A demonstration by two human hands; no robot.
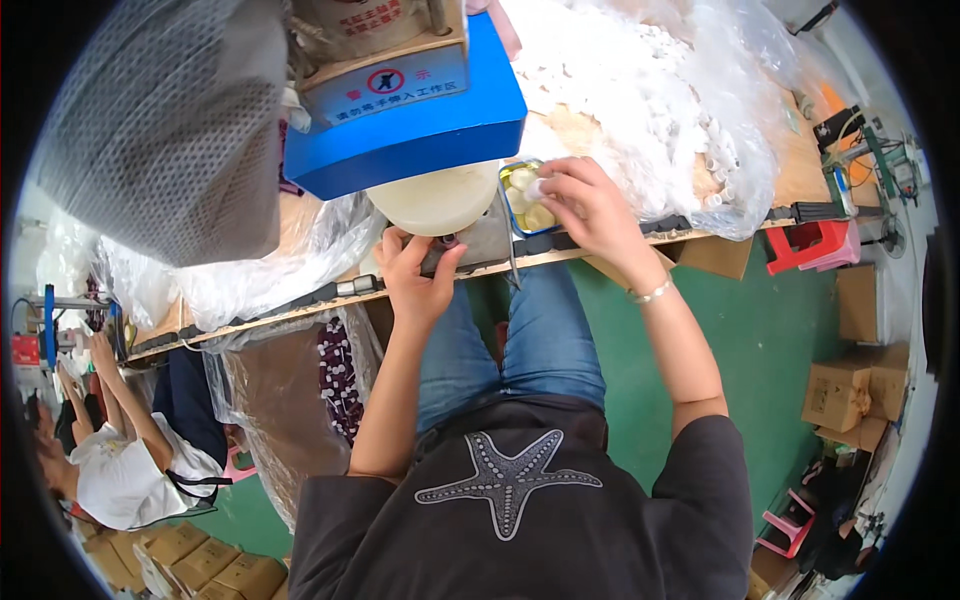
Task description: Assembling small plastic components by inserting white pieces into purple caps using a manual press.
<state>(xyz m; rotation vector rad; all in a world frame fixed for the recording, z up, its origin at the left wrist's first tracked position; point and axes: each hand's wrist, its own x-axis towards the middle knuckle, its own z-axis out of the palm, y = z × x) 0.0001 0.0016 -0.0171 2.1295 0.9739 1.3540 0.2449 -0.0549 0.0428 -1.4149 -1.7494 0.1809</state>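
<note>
My left hand (412,280) is at the front of a blue press (420,125), just under its round cream-coloured head (435,203). Thumb and fingers close on a small dark purple part (447,241), partly hidden by the fingertips and the head. To the right, my right hand (597,215) hovers over a small blue-rimmed tray (541,230) that holds several pale yellowish round pieces (523,180). Between its thumb and fingers is a small white piece (534,189), whose exact kind I cannot make out.
A heap of small white parts (650,90) on clear plastic covers the table's right side. Grey mesh fabric (180,130) hangs upper left. Clear plastic bags (260,265) lie left, near the table's edge. Cartons (838,392) and a red stool (805,245) stand right. Another person (130,460) works left.
</note>
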